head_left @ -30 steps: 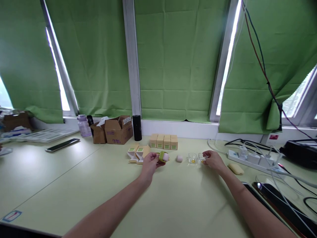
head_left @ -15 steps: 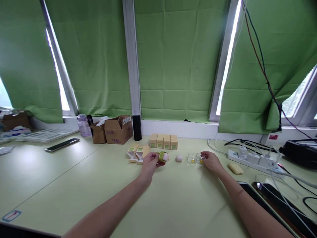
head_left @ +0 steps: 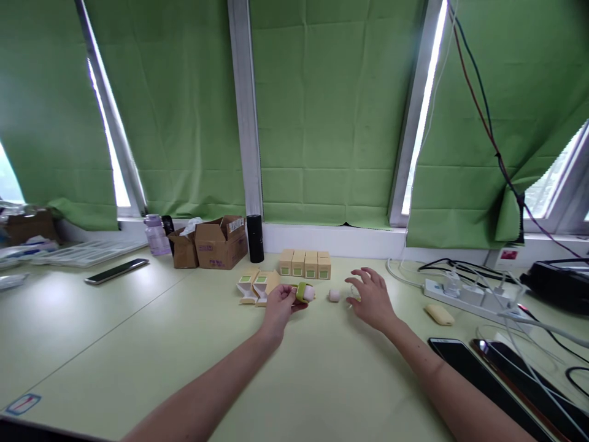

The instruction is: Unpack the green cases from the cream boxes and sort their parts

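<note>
My left hand (head_left: 277, 312) pinches a small green-and-pale-pink object (head_left: 304, 293) whose kind I cannot make out. Just left of that hand, two small cardboard boxes (head_left: 248, 286) lie with their flaps open. My right hand (head_left: 372, 302) is open, fingers spread and curved, with nothing held. It covers most of the small clear containers (head_left: 354, 291), of which only an edge shows by the fingertips. Between my two hands sits a small pale pink block (head_left: 334, 296) on the table, touched by neither.
Several small closed cardboard boxes (head_left: 304, 265) stand in a row behind my hands. Back left are a larger brown carton (head_left: 219, 245), a black cylinder (head_left: 254, 238) and a purple bottle (head_left: 157, 236). On the right lie a power strip (head_left: 460, 294), cables, a yellow case (head_left: 439, 315) and phones (head_left: 464, 359).
My right hand has let go of the clear containers and moved left, fingers spreading over them. My left hand keeps its hold, almost still.
</note>
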Tool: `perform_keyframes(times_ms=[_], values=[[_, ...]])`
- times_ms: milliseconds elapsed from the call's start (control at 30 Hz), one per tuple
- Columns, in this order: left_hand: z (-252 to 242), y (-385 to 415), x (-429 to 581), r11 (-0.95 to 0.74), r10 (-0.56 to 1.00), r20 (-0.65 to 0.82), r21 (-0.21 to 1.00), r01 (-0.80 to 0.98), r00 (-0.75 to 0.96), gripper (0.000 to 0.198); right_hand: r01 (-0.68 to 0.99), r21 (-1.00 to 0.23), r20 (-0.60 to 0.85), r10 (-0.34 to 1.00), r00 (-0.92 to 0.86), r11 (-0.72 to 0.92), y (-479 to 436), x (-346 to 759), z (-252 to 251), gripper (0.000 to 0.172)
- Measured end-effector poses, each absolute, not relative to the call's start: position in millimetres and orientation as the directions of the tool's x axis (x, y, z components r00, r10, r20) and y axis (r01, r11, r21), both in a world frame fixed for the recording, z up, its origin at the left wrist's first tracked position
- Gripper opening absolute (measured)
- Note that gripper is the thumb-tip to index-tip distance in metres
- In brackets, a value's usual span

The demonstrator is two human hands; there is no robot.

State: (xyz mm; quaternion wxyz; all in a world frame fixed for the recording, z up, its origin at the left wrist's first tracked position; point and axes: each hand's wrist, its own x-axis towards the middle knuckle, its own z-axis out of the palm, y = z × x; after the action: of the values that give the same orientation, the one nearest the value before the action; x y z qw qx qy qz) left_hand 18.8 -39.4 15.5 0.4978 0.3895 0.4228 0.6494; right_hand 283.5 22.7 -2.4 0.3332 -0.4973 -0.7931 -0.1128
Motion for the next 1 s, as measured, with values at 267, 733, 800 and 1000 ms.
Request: perform_keyframes(times_ms=[267, 733, 800, 1000], values=[[17.0, -39.1, 18.9, -0.152, 0.973, 0.085, 0.936, -0.317, -0.217, 0.024, 0.899, 0.017, 0.620, 0.701, -0.352, 0.437, 21.1, 251.1, -18.0, 0.027], [15.6, -38.5, 17.3, -0.147, 0.972, 0.080, 0.940, -0.308, -0.219, 0.020, 0.909, -0.016, 0.666, 0.682, -0.301, 0.417, 22.6, 258.8, -24.6, 0.020], [15.5, -38.3, 17.2, -0.146, 0.973, 0.079, 0.940, -0.309, -0.218, 0.020, 0.910, -0.024, 0.662, 0.689, -0.296, 0.414, 22.4, 259.0, -24.6, 0.020], [14.7, -38.5, 17.5, -0.147, 0.975, 0.083, 0.937, -0.318, -0.207, 0.025, 0.906, -0.024, 0.637, 0.705, -0.312, 0.423, 22.0, 259.4, -24.5, 0.026]])
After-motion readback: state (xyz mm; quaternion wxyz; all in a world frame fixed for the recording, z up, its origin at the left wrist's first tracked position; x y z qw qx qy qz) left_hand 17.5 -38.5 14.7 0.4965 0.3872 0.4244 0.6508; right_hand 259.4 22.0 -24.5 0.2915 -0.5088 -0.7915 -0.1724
